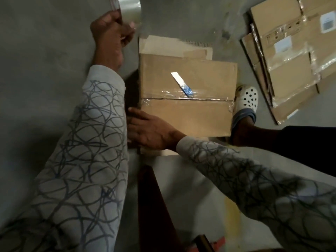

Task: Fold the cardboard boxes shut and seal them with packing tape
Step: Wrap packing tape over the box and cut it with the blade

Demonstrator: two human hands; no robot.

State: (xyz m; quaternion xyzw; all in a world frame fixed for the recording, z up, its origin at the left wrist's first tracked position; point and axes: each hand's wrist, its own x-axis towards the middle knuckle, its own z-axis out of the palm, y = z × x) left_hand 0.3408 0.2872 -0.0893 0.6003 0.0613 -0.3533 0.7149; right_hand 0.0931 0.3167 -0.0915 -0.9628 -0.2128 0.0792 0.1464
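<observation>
Cardboard box [189, 117], centre: your right hand [151, 131] lies flat on its left edge, probably steadying it; your left hand [111, 33], upper left, grips tape [115, 6].

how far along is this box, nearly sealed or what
Done: the box is folded shut, clear tape along its centre seam. In hand: left hand grips the tape roll, right hand lies flat on the box's edge. Left: probably cutting the tape with the cutter lying on top; side seams hidden.

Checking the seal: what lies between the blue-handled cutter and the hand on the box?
The taped seam of the box, in the head view.
</observation>
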